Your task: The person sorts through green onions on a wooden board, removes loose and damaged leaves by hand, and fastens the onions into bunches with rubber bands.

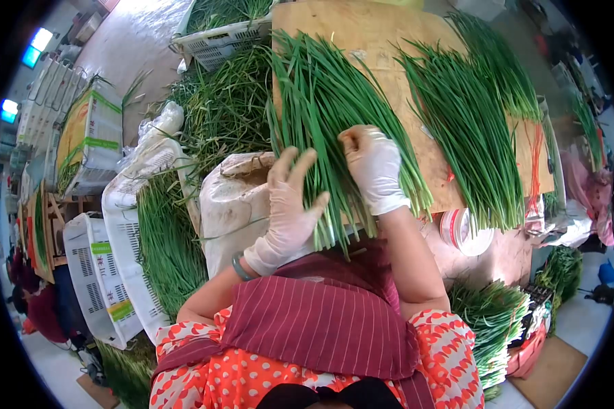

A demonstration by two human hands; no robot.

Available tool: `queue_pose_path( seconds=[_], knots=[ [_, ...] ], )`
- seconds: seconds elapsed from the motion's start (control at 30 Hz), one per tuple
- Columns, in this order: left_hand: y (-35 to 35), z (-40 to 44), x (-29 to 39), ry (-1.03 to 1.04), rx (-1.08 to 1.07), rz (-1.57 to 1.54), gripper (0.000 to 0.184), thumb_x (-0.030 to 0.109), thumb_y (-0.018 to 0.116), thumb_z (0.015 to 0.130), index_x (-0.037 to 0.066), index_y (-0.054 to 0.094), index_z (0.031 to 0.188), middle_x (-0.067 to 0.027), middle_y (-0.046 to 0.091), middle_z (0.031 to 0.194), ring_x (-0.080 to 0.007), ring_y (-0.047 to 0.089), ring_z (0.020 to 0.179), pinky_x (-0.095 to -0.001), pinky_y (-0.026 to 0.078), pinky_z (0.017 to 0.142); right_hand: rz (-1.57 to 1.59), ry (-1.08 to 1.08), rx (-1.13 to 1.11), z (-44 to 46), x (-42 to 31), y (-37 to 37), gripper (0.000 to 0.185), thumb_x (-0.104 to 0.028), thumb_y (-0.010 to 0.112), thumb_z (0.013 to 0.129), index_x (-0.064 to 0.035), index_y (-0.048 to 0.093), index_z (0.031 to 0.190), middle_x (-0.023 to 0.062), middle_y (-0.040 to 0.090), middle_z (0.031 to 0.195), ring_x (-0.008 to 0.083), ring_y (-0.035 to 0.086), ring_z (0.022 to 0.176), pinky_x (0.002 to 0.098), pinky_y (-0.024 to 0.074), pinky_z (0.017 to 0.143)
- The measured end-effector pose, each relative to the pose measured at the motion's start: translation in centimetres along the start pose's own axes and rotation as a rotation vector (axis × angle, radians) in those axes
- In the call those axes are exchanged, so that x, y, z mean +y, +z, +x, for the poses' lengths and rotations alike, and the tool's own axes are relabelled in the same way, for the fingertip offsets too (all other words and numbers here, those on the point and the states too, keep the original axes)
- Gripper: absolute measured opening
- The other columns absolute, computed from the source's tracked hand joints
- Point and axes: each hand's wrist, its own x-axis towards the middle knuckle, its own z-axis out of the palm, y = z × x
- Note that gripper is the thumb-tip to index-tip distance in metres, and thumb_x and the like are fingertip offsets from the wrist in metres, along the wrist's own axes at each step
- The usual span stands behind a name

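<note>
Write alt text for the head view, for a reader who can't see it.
A person's gloved left hand, spread open, and gloved right hand, curled, are at a pile of long green leaves on a wooden board. More leaves lie to the right; a white crate stands left.

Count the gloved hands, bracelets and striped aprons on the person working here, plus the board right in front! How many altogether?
Gloved hands: 2, the left hand and right hand
Bracelets: 1, the green bracelet
Aprons: 1, the striped apron
Boards: 1, the wooden board under the greens
Total: 5
</note>
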Motion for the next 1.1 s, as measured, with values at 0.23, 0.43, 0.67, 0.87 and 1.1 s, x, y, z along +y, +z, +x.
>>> queue_pose_path(
  seconds=[0.23,0.43,0.67,0.87,1.1],
  knots=[
    [1.5,-0.7,0.3,0.287,-0.167,0.240,0.048,0.027,0.065,0.077,0.010,0.055,0.121,-0.0210,0.036,0.135,-0.0412,0.031,0.125,-0.0502,0.025,0.105,0.104,-0.054,-0.083,1.4,-2.7,-2.5,0.029,-0.031,0.073,0.071,-0.0130,0.065,0.092,0.0070,0.063,0.082,0.0249,0.062,0.074,0.0377,0.0472,0.066],
    [2.2,-0.9,0.3,0.273,-0.162,0.312,0.048,0.034,0.065,0.076,0.012,0.059,0.118,-0.0219,0.033,0.136,-0.0432,0.028,0.126,-0.0550,0.022,0.104,-0.130,-0.031,-0.312,3.1,-2.7,1.3,0.031,-0.035,0.073,0.069,-0.0129,0.069,0.091,0.0108,0.063,0.090,0.0263,0.062,0.078,0.0392,0.0460,0.069],
    [2.3,-0.6,1.0,0.272,-0.135,0.373,0.048,0.037,0.068,0.072,0.022,0.063,0.117,-0.0182,0.034,0.137,-0.0390,0.035,0.117,-0.0508,0.029,0.097,-0.198,-0.039,-0.301,5.9,-3.2,2.7,0.051,-0.030,0.073,0.070,-0.0163,0.058,0.118,0.0090,0.056,0.117,0.0276,0.052,0.107,0.0441,0.0393,0.087],
    [1.7,-0.6,0.9,0.199,-0.172,0.332,0.063,0.041,0.068,0.070,0.027,0.052,0.129,-0.0195,0.032,0.138,-0.0369,0.037,0.110,-0.0476,0.031,0.091,-0.027,0.035,-0.349,6.3,-1.8,3.4,0.051,-0.021,0.069,0.070,-0.0132,0.059,0.119,0.0102,0.060,0.115,0.0281,0.057,0.104,0.0421,0.0419,0.089],
    [1.5,-0.7,0.9,0.167,-0.142,0.355,0.076,0.044,0.069,0.069,0.028,0.041,0.138,-0.0198,0.033,0.135,-0.0368,0.039,0.109,-0.0459,0.032,0.090,0.333,0.084,-0.286,5.7,0.1,2.1,0.054,0.001,0.060,0.073,-0.0167,0.056,0.124,0.0104,0.061,0.095,0.0263,0.058,0.081,0.0329,0.0476,0.075]
  ],
)
